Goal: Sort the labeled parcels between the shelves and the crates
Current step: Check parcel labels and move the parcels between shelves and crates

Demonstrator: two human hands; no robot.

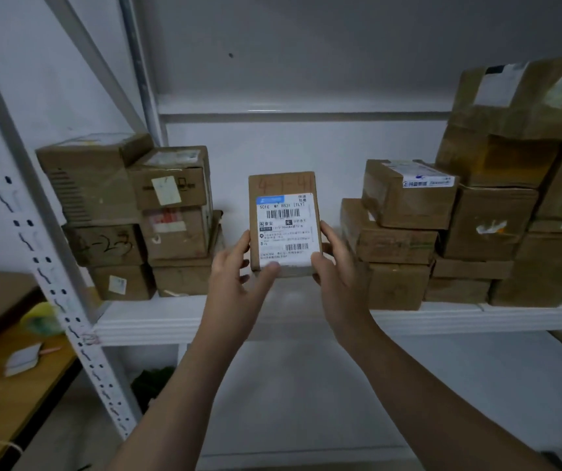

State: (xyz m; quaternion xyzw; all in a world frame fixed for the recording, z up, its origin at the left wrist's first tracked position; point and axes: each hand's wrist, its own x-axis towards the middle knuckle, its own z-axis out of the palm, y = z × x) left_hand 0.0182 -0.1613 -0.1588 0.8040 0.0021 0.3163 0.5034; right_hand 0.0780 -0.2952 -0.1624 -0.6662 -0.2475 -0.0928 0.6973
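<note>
Currently: parcel (pixel 284 222), upright, label (pixel 284 229) facing the wearer, presumably for reading its code. Held over the shelf (pixel 170 321), in the gap between left stack (pixel 136 215) and right stack (pixel 476 215). Left hand (pixel 235 270) and right hand (pixel 337 266) grip its lower sides, fingers (pixel 327 234) curled round the edges.

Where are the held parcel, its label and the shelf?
parcel (pixel 283 183), head view, bare cardboard above its label.
label (pixel 285 229), head view, middle of the white sheet.
shelf (pixel 157 326), head view, its white front edge.

Both hands (pixel 238 266) (pixel 337 263) hold a labeled parcel (pixel 284 222) above the shelf (pixel 157 321).
</note>
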